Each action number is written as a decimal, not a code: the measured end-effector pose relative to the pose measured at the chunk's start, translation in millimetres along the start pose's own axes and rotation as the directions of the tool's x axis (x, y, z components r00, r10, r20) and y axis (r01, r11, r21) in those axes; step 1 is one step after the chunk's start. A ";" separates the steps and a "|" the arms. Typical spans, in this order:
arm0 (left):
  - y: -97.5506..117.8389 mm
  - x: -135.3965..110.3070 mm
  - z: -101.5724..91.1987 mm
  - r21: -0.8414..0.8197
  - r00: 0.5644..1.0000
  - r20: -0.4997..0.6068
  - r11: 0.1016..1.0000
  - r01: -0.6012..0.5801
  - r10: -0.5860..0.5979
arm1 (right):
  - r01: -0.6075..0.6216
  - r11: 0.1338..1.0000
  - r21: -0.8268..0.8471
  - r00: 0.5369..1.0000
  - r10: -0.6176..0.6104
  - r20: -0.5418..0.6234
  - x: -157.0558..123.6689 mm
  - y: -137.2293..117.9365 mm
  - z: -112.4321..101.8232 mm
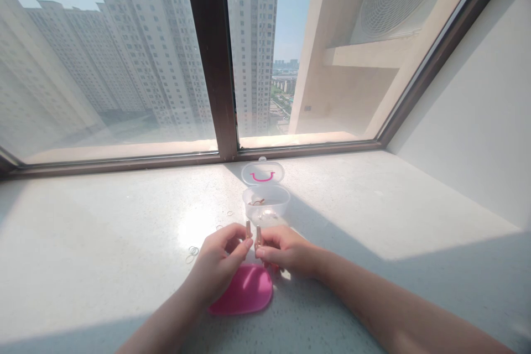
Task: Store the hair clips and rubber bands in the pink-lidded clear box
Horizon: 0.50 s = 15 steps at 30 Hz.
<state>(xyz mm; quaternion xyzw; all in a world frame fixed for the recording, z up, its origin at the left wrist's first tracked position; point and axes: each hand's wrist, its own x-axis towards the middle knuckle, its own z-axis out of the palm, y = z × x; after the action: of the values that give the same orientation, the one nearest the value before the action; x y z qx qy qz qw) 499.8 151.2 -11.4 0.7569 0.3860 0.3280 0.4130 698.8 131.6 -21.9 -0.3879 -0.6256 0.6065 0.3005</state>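
Note:
Between the thumb and fingers of my left hand [224,254] stands a small narrow rose-gold piece [248,228], upright, perhaps a hair clip. A similar rose-gold piece [258,236] is pinched in my right hand [286,249], close beside the first with a slim gap between them. Both hands hover over the far edge of a flat pink oval piece [244,294], partly hidden by my left hand. Just beyond them sits a clear plastic box [265,202] with a few small rose-gold items inside. Its lid [263,173], with a pink handle, is flipped open.
Several thin pale rings [192,253] lie left of my left hand on the speckled white sill [103,243]. Behind the box runs the dark window frame [226,149], and a white wall [468,121] rises at the right. Strong sunlight glares on the sill.

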 end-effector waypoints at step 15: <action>-1.8 0.3 0.5 -0.026 1.000 0.015 1.000 -0.007 0.007 | -0.045 0.999 -0.030 0.998 0.044 -0.040 0.6 -2.8 1.6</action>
<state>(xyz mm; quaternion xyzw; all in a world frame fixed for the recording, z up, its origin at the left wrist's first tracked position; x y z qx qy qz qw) 499.8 151.8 -13.1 0.7551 0.3760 0.3289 0.4245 696.8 131.4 -19.3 -0.4181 -0.6200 0.5957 0.2931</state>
